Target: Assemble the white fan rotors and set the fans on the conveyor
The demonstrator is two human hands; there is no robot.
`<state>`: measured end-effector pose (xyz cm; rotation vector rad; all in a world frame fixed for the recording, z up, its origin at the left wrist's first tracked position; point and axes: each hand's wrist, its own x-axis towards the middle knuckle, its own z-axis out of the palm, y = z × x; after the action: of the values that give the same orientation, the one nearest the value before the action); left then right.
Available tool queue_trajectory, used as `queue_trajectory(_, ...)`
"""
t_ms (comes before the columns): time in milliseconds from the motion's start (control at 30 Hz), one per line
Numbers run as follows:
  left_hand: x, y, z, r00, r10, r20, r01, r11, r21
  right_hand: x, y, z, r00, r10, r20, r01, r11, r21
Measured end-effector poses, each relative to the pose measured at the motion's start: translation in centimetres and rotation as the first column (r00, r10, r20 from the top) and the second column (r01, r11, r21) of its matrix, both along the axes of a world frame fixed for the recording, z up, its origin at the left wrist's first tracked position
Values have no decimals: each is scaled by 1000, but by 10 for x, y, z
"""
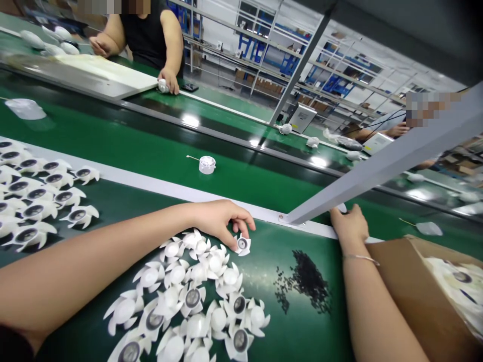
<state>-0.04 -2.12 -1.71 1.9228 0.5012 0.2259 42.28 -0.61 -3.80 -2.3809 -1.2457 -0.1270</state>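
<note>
My left hand reaches over a heap of white plastic fan blades on the green table and pinches one small fan blade at the heap's far edge. My right hand rests at the white strip along the table's far edge, beside the foot of a grey slanted post; its fingers curl downward and whatever they hold is hidden. A thin bracelet circles that wrist.
A pile of small black parts lies between my arms. A cardboard box with parts stands at right. Rows of fan blades sit at left. A white round part rides the green conveyor. Another person works across it.
</note>
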Motion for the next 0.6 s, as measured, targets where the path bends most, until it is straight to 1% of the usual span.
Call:
queue_trajectory(67,0,0,1,1000,1,-3,-1,1000,-8,4,4,3,993,13,-119,-8,999,47)
queue_trajectory(167,-1,0,2,1000,7,0,-7,1000,3,0,-5,10,974,15,-228,28,983,180)
queue_trajectory(233,-1,0,2,1000,15,3,-15,1000,4,-10,-16,24,966,19,-259,63,951,304)
queue_trajectory(267,-1,0,2,1000,23,5,-23,1000,-2,-17,-23,35,963,40,-265,61,929,364)
queue_trajectory(333,-1,0,1,999,42,11,-42,999,-12,-36,-38,64,954,136,-266,22,856,516)
queue_trajectory(367,-1,0,0,999,52,16,-51,999,-14,-48,-46,80,944,218,-247,-31,805,592)
queue_trajectory(400,-1,0,0,998,58,21,-58,998,-13,-61,-56,95,921,317,-225,-61,689,722)
queue_trajectory(433,-1,1,-1,998,61,27,-61,998,-12,-76,-66,109,882,441,-169,-147,597,789)
queue_trajectory(467,-1,1,-1,998,59,32,-59,998,-12,-91,-76,119,827,558,-73,-267,503,822)
queue_trajectory(500,0,1,-1,998,58,36,-57,998,-15,-107,-85,126,747,664,-38,-392,486,781)
queue_trajectory(533,0,2,-1,997,60,43,-59,998,-24,-122,-93,128,633,769,-94,-538,524,660)
queue_trajectory(567,0,3,0,996,70,60,-67,997,-45,-136,-100,127,523,842,-129,-675,502,541)
queue_trajectory(600,0,4,0,993,90,83,-83,994,-77,-149,-104,123,430,891,-148,-790,450,416)
